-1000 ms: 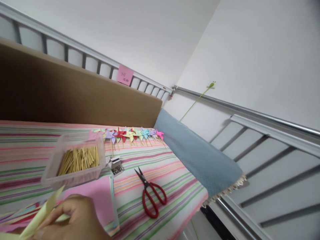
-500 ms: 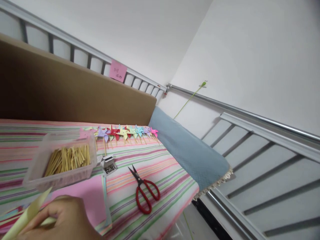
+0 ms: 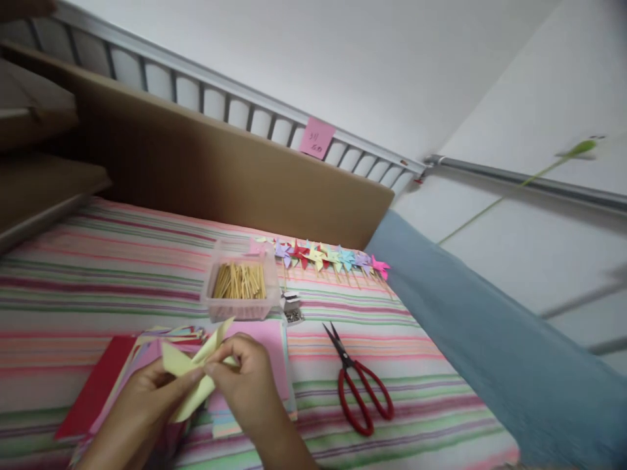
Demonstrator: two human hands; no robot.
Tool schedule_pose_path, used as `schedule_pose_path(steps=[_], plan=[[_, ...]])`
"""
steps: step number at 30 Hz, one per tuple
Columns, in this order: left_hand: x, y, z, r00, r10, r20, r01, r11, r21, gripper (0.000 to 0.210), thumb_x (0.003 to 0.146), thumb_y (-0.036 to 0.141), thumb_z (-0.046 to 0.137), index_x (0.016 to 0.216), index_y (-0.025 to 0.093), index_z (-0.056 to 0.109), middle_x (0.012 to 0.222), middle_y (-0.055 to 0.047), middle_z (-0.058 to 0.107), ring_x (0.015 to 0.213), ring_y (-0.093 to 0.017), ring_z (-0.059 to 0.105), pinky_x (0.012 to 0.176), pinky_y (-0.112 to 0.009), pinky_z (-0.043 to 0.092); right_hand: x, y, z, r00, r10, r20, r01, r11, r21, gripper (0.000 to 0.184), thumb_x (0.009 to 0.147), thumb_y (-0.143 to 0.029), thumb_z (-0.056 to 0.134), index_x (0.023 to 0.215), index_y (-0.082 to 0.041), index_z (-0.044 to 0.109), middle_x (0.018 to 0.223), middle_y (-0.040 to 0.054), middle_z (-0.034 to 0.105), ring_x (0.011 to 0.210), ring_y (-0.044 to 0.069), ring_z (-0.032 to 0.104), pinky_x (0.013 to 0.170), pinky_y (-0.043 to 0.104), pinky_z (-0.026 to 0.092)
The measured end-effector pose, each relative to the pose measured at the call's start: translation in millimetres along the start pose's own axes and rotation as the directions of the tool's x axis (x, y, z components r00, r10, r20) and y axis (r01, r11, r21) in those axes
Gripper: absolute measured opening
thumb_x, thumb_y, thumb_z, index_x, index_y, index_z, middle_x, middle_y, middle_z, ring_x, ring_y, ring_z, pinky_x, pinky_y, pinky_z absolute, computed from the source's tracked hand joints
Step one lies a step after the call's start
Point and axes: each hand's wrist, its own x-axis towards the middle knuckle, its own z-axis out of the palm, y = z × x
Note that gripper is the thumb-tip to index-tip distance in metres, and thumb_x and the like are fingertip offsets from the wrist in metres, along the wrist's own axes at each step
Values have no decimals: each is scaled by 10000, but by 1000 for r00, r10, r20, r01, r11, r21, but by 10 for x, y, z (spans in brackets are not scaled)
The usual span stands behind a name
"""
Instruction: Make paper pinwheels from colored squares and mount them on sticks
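A pale yellow paper pinwheel (image 3: 189, 399), its points folded toward the middle, is held up between my two hands. My left hand (image 3: 149, 398) grips its left side, thumb laid across toward the centre. With thumb and fingertips, my right hand (image 3: 245, 372) pinches the paper at the centre; whether a pin is there is hidden. Below lie a stack of pink and pale paper sheets (image 3: 274, 352) and a pile of coloured paper with a red sheet (image 3: 105, 385) on the left. Red-handled scissors (image 3: 362, 391) rest to the right, blades slightly apart.
Beyond my hands stands a clear plastic box (image 3: 245, 310) of short wooden sticks (image 3: 240, 281). Beside it is a small open box of metal pins (image 3: 292, 316). Finished pinwheels on sticks (image 3: 318, 258) line the back, before a cardboard panel (image 3: 235, 176). Cardboard boxes (image 3: 49, 189) are at left.
The view has swung left, so everything sits further right. My left hand has come into view, and both hands now hold the yellow paper higher, over the paper stacks.
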Motion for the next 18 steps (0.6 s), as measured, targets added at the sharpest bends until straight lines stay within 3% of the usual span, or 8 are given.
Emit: schedule_pose_path(steps=[10,14,18], plan=[[-63,48,51,994,27,103,-15,994,-111,328,555,348,860,811,170,758,724,-41,736,638,-160,627,579,-216,474,-12,28,20,999,43,14,-43,999,-26,83,665,-116,585,693,-183,545,626,-53,525,575,105,474,528,189,375],[-46,21,42,990,47,135,-32,994,-108,311,551,336,864,786,158,763,738,-55,741,655,-166,632,609,-223,484,-20,35,31,999,-34,-3,34,999,-17,126,663,-99,564,753,-188,569,691,-36,573,656,124,533,586,198,416],[-25,2,-6,991,63,120,-50,993,-109,284,569,343,853,768,162,764,727,-49,742,642,-165,636,637,-236,503,-41,15,35,995,-76,57,75,997,15,234,693,-94,558,891,-200,623,867,13,646,842,164,603,695,232,486]])
